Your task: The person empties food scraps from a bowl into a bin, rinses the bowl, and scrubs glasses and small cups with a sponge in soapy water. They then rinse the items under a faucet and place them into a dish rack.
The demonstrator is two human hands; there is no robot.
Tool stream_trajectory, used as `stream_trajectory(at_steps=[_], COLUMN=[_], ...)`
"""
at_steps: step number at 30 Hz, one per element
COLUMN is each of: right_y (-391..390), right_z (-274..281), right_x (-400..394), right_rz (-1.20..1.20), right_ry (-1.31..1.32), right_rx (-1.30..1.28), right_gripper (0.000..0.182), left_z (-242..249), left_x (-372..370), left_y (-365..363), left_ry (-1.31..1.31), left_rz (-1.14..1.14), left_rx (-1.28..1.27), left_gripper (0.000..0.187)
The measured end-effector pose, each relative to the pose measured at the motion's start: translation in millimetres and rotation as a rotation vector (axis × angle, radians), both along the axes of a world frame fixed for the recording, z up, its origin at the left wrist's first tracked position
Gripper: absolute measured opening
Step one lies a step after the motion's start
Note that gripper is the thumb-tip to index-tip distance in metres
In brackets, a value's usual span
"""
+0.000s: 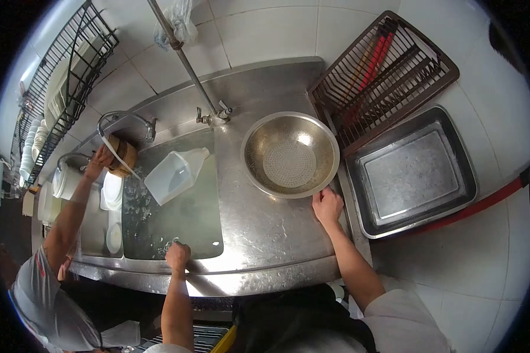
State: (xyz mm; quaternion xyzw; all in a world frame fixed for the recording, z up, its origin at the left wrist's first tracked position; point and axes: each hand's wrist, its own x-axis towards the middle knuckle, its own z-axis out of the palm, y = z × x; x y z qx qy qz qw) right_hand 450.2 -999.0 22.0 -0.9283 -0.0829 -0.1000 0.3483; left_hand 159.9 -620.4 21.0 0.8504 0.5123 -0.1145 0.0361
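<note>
My left hand (178, 257) is closed at the front edge of the water-filled sink (176, 235); I cannot tell what, if anything, is in its fingers. A metal colander (290, 159) with a perforated base stands upright on the steel drainboard (247, 229) to the right of the sink. At its lower right rim my right hand (328, 206) is closed, fingers curled at the edge. In the sink water floats a translucent plastic container (174, 176), tilted, beyond my left hand.
On the left, a co-worker's hand (100, 160) grips a round wooden container (123, 157). White dishes (112, 191) sit beside the basin. A faucet (215, 116) rises behind it. At right are a deep metal tray (409, 170) and a brown rack (386, 76) holding red-handled utensils.
</note>
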Motion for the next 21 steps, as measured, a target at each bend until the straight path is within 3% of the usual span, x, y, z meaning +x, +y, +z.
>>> stream_trajectory(at_steps=[6, 15, 21], right_y=[2.2, -2.9, -5.2], right_z=[8.9, 3.7, 8.9], right_x=[-2.9, -1.9, -3.8], right_rz=[-0.015, -0.022, 0.003], right_ry=[0.007, -0.014, 0.023], right_rx=[0.030, 0.008, 0.074], right_gripper=[0.014, 0.017, 0.018], left_z=[-2.4, 10.0, -5.9], left_x=[-0.4, 5.6, -6.5], left_y=[-1.5, -5.3, 1.9], left_ry=[-0.038, 0.043, -0.144], left_rz=[0.041, 0.076, -0.017], left_rx=[0.065, -0.056, 0.067], left_gripper=[0.030, 0.034, 0.033])
